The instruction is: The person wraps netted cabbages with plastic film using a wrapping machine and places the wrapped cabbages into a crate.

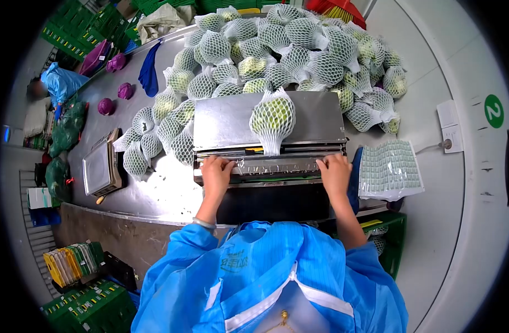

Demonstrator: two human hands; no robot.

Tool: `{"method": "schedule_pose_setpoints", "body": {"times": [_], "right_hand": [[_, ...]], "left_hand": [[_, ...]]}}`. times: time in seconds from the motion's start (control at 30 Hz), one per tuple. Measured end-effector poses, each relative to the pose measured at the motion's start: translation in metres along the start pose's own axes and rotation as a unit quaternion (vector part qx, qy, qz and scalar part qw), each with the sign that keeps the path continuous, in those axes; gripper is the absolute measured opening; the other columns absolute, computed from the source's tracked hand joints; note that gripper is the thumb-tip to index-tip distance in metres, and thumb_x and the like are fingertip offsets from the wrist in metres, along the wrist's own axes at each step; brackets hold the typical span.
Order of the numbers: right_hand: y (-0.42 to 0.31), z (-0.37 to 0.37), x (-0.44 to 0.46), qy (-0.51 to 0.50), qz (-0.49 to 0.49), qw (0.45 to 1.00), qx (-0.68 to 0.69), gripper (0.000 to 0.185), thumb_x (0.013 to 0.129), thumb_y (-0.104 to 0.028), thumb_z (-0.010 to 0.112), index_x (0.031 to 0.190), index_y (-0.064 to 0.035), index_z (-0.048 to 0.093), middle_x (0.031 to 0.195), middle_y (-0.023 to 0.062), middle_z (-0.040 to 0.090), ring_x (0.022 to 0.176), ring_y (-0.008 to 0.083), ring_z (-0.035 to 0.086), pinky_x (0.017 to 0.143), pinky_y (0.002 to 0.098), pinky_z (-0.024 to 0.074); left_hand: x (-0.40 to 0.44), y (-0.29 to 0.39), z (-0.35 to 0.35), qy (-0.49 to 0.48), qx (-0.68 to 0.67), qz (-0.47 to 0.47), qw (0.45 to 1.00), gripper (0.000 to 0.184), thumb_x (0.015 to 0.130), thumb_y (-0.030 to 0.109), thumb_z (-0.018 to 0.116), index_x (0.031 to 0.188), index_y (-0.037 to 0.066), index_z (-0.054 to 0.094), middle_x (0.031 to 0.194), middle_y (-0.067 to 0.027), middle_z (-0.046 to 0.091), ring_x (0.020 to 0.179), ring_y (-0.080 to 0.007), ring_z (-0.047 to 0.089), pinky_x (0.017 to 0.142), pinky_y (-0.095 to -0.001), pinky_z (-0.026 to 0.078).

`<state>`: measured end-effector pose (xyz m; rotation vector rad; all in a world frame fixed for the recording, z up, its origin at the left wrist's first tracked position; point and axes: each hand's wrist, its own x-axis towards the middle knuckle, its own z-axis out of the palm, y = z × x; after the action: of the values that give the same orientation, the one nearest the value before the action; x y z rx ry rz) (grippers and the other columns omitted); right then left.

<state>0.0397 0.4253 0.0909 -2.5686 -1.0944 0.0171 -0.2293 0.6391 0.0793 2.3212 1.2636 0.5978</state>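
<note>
A pale green cabbage (272, 119) in a white foam net sits on the metal top plate (221, 119) of a wrapping machine. Across the machine's front runs a strip of shiny clear plastic film (276, 166). My left hand (215, 173) is at the left end of this strip, thumb and fingers pinched at its edge. At the right end my right hand (336, 173) has its fingers curled in the same way. The film right under the fingertips is hard to make out. A small yellow and black piece (254, 150) lies in the slot behind the film.
Netted cabbages (276, 36) are heaped behind and left of the machine. A scale (99, 166), purple cabbages (105, 106) and a blue cloth (149, 69) lie leftward. A label sheet (390, 170) is at right, above a green crate (396, 236). Another person (63, 83) stands far left.
</note>
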Motion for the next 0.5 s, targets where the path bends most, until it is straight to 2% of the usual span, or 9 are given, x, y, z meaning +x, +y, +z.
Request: {"method": "schedule_pose_setpoints", "body": {"times": [0.07,0.13,0.2,0.27,0.33,0.4,0.43,0.47,0.5], "right_hand": [[0.005,0.015,0.009,-0.019,-0.049,0.996,0.079,0.025,0.086,-0.028,0.068,0.084,-0.0028,0.064,0.085,0.0099,0.062,0.085,0.0325,0.058,0.077,0.0405,0.0427],[0.019,-0.008,0.013,-0.122,-0.015,0.954,0.273,0.021,0.091,-0.02,0.062,0.082,-0.0009,0.06,0.076,0.008,0.061,0.07,0.028,0.059,0.068,0.0351,0.0445],[0.023,-0.058,0.016,-0.29,0.059,0.794,0.531,0.021,0.096,-0.018,0.056,0.081,-0.0033,0.054,0.071,0.0047,0.056,0.064,0.0138,0.054,0.061,0.0273,0.0421],[0.019,-0.094,0.026,-0.302,0.035,0.636,0.71,0.015,0.097,-0.015,0.052,0.087,-0.0033,0.054,0.076,0.0077,0.06,0.07,0.016,0.056,0.066,0.0284,0.0429],[-0.016,-0.115,0.058,-0.166,-0.063,0.57,0.803,0.014,0.098,-0.015,0.049,0.092,-0.0026,0.053,0.082,0.0102,0.063,0.078,0.0208,0.059,0.071,0.0352,0.0452],[-0.061,-0.111,0.102,0.023,-0.009,0.634,0.773,0.019,0.099,-0.021,0.052,0.098,-0.0022,0.053,0.09,0.0117,0.066,0.087,0.0248,0.061,0.077,0.0412,0.0468],[-0.07,-0.098,0.128,0.057,-0.052,0.743,0.665,0.022,0.099,-0.023,0.052,0.099,-0.0011,0.053,0.092,0.0139,0.066,0.089,0.0266,0.062,0.079,0.0415,0.0469],[-0.073,-0.078,0.15,0.089,-0.094,0.832,0.54,0.025,0.099,-0.025,0.052,0.101,-0.0001,0.053,0.095,0.0161,0.066,0.09,0.0284,0.062,0.081,0.0418,0.0469],[-0.068,-0.05,0.167,0.024,-0.026,0.908,0.418,0.025,0.099,-0.025,0.052,0.102,0.0,0.053,0.095,0.0182,0.066,0.091,0.0295,0.062,0.081,0.0405,0.0467]], "left_hand": [[0.006,-0.004,-0.002,-0.07,-0.041,-0.009,0.997,0.016,0.084,0.016,0.07,0.08,0.002,0.065,0.076,-0.0128,0.062,0.076,-0.0322,0.057,0.069,-0.0405,0.044],[0.018,-0.02,-0.03,-0.192,-0.114,-0.066,0.973,0.018,0.088,0.016,0.066,0.08,0.001,0.062,0.077,-0.012,0.062,0.074,-0.0287,0.059,0.067,-0.0391,0.045],[0.03,-0.02,-0.075,-0.342,-0.313,-0.138,0.875,0.023,0.095,0.02,0.06,0.079,0.003,0.057,0.074,-0.0044,0.061,0.075,-0.0145,0.06,0.072,-0.0331,0.048],[0.054,0.008,-0.129,-0.357,-0.493,-0.128,0.783,0.024,0.095,0.024,0.06,0.079,0.007,0.054,0.083,-0.0128,0.067,0.083,-0.022,0.065,0.083,-0.0386,0.049],[0.083,0.019,-0.131,-0.263,-0.66,-0.037,0.702,0.024,0.098,0.03,0.056,0.094,0.007,0.053,0.099,-0.0196,0.068,0.099,-0.0339,0.064,0.096,-0.046,0.046],[0.118,0.059,-0.107,-0.134,-0.753,-0.039,0.643,0.015,0.102,0.023,0.049,0.098,0.008,0.05,0.127,-0.0254,0.058,0.128,-0.0368,0.05,0.107,-0.0472,0.039],[0.14,0.064,-0.075,-0.103,-0.757,-0.005,0.645,0.013,0.103,0.02,0.045,0.1,0.008,0.05,0.131,-0.0245,0.056,0.129,-0.0342,0.049,0.111,-0.045,0.037],[0.159,0.06,-0.04,-0.08,-0.72,-0.015,0.689,0.014,0.103,0.022,0.046,0.099,0.01,0.051,0.132,-0.0217,0.057,0.127,-0.0291,0.051,0.113,-0.0421,0.035],[0.17,0.059,-0.009,-0.059,-0.627,-0.04,0.776,0.018,0.103,0.025,0.046,0.098,0.009,0.051,0.13,-0.0167,0.059,0.126,-0.0244,0.052,0.111,-0.039,0.036]]}}
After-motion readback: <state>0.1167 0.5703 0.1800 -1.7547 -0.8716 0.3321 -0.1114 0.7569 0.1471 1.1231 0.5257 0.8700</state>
